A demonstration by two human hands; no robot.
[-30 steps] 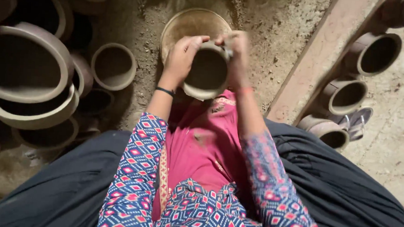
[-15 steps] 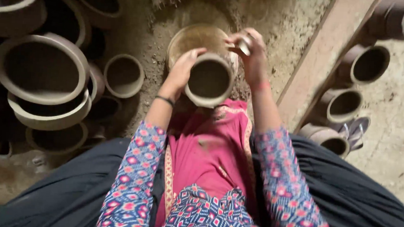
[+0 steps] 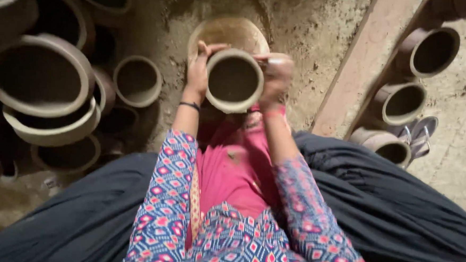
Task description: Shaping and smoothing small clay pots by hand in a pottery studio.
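A seated person holds a small round grey-brown clay pot (image 3: 234,80) up in front of the chest, its open mouth turned toward the head camera. The left hand (image 3: 199,69) cups the pot's left wall, fingers curled around the side and fingertips showing at the rim. The right hand (image 3: 276,77) is pressed against the pot's right wall, fingers closed over the rim; it is blurred, and a small pale object at its fingertips cannot be made out. A dark bangle (image 3: 189,106) circles the left wrist and a red thread band (image 3: 272,114) the right.

Just behind the pot, a shallow tan clay dish (image 3: 233,31) sits on the dusty earthen floor (image 3: 313,29). To the left, unfired clay vessels are stacked and nested: a large wide-mouthed grey clay pot (image 3: 36,75) rests atop another, with a smaller open clay pot (image 3: 137,81) near it. To the right, beyond a long reddish wooden plank (image 3: 359,63) lying at a slant, 3 more brown clay pots (image 3: 402,101) stand in a row, and a grey sandal (image 3: 421,133) lies beside the nearest.

The person wears patterned blue-and-pink sleeves (image 3: 165,207), a pink cloth (image 3: 231,173) over the lap and dark trousers (image 3: 399,209).
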